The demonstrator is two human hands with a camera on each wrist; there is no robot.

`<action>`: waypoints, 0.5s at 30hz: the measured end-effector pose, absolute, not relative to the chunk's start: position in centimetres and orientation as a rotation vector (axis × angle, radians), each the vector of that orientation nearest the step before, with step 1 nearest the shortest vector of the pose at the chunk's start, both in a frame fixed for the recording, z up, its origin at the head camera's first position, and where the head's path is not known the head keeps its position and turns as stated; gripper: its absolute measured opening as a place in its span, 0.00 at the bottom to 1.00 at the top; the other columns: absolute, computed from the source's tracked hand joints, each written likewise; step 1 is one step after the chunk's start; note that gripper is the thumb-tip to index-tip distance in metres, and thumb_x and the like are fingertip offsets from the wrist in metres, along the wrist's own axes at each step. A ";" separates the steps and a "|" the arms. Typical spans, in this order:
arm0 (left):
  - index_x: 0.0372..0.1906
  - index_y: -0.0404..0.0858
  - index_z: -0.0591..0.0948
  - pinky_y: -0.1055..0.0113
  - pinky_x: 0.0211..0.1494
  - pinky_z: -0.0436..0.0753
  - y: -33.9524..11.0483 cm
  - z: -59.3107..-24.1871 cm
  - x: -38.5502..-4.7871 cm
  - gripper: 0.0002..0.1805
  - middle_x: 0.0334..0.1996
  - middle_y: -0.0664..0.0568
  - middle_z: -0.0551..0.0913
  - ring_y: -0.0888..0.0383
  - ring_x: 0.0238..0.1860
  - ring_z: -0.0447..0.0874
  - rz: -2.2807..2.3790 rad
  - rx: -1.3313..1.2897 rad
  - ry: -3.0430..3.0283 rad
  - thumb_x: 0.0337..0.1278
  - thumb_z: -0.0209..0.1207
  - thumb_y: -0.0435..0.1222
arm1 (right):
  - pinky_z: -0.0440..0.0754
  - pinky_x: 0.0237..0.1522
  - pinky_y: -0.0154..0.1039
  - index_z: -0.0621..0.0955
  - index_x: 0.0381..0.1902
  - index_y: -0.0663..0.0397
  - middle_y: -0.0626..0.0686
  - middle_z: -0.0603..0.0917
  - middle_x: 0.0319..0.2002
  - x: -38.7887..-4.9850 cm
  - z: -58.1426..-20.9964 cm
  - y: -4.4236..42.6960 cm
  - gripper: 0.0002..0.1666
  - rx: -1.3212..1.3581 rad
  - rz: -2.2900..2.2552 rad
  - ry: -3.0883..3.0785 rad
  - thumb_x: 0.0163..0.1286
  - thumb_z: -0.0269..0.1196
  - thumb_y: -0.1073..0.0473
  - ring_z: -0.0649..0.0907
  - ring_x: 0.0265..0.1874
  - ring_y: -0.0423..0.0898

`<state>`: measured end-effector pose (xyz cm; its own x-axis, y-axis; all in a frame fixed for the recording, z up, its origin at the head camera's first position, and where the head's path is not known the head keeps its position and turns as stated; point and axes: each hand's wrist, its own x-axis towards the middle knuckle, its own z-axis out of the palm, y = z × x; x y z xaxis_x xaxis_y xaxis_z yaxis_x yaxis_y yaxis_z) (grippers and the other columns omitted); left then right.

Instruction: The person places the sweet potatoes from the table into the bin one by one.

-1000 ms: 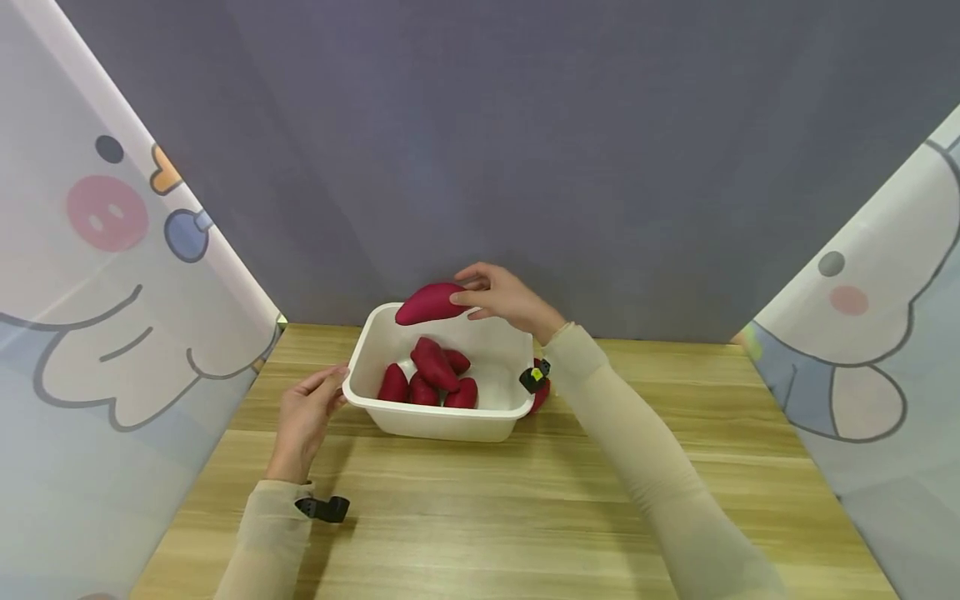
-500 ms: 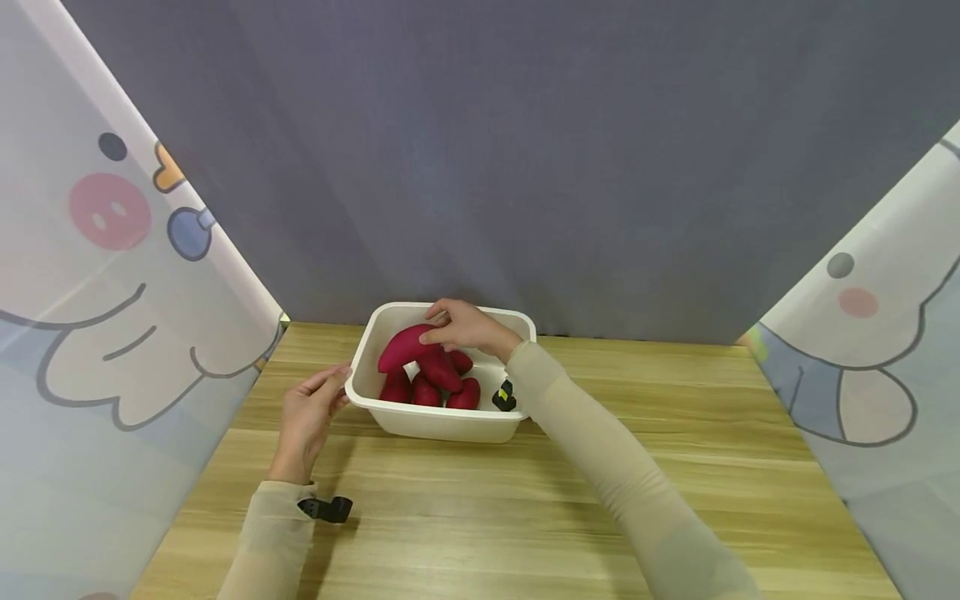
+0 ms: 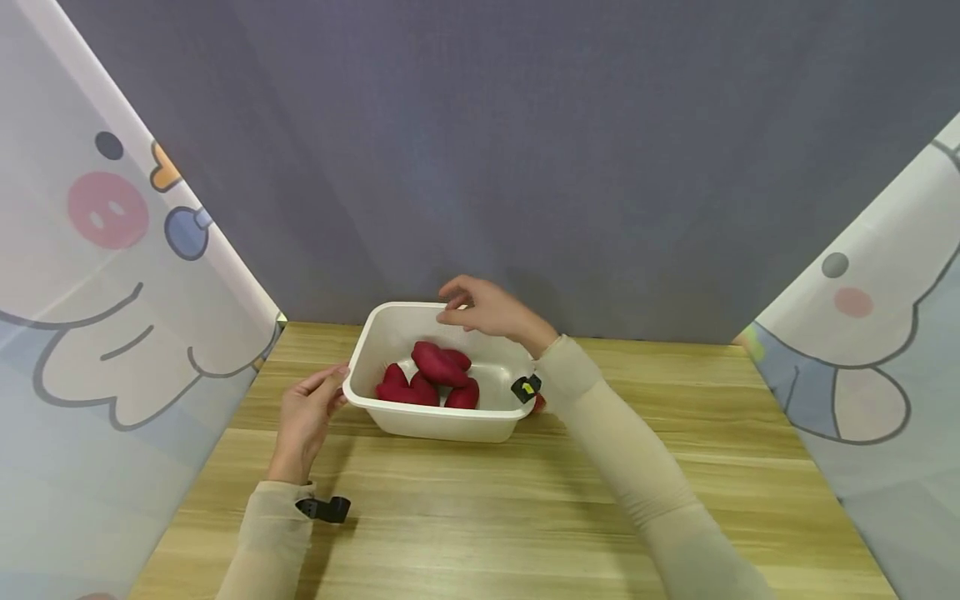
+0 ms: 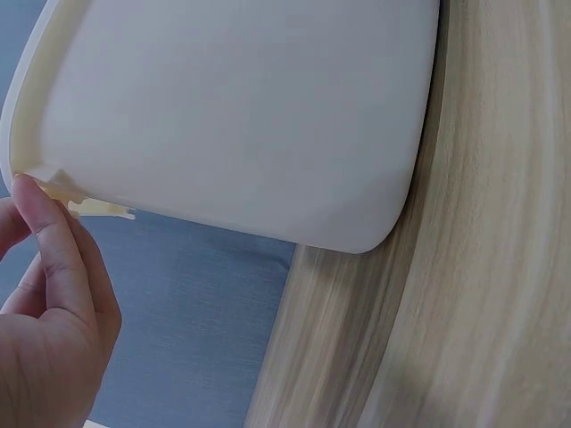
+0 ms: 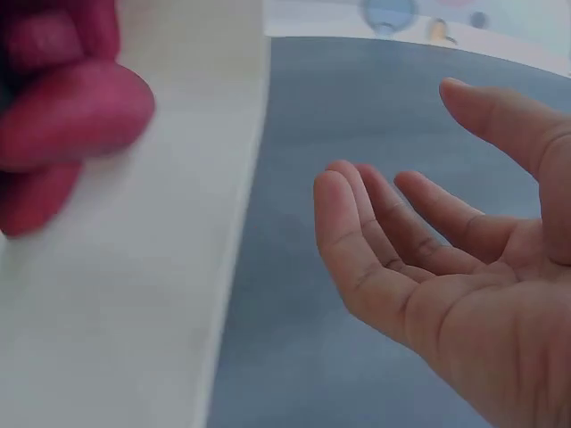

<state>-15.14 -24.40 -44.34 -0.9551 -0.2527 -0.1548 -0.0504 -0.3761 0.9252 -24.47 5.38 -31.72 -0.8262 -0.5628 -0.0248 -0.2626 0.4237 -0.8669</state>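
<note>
Several dark-red sweet potatoes (image 3: 441, 365) lie in a white plastic tub (image 3: 442, 425) on the table; some also show blurred in the right wrist view, such as one sweet potato (image 5: 80, 111). At the tub's left rim, my left hand (image 3: 306, 417) pinches the edge between thumb and fingers, a grip the left wrist view shows beneath the rim corner. Over the back rim hovers my right hand (image 3: 491, 310), holding nothing; its fingers (image 5: 366, 267) are loosely bent, with the thumb apart. Another sweet potato (image 3: 539, 403) peeks out beside the tub's right end, mostly hidden by the tub and wrist camera.
The wooden table (image 3: 450, 517) extends in front of the tub and to its right. A grey curtain (image 3: 480, 167) hangs close behind the tub. Cartoon-printed white panels (image 3: 187, 317) flank the table on both sides.
The right hand lowered a sweet potato into the tub's left part and let it go, then rose back toward the back rim. The left hand stays on the rim.
</note>
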 end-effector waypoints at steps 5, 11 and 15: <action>0.38 0.39 0.91 0.76 0.35 0.84 -24.5 -44.3 -15.0 0.04 0.38 0.53 0.88 0.62 0.31 0.83 -2.463 0.454 -1.718 0.61 0.69 0.33 | 0.86 0.45 0.46 0.75 0.63 0.58 0.60 0.81 0.56 -23.4 -31.3 9.3 0.27 -0.691 -1.353 2.468 0.70 0.67 0.56 0.83 0.48 0.51; 0.39 0.39 0.90 0.75 0.37 0.85 -24.8 -44.2 -14.8 0.04 0.39 0.53 0.87 0.62 0.31 0.83 -2.450 0.471 -1.740 0.61 0.69 0.34 | 0.84 0.48 0.49 0.75 0.63 0.60 0.61 0.81 0.54 -22.0 -33.0 13.8 0.28 -0.607 -1.358 2.540 0.70 0.67 0.54 0.82 0.48 0.56; 0.38 0.39 0.90 0.75 0.36 0.84 -25.0 -44.2 -14.7 0.04 0.39 0.53 0.87 0.62 0.31 0.83 -2.446 0.461 -1.736 0.61 0.69 0.33 | 0.83 0.50 0.53 0.73 0.65 0.61 0.63 0.80 0.55 -21.2 -34.3 16.1 0.30 -0.514 -1.381 2.535 0.72 0.66 0.53 0.81 0.50 0.57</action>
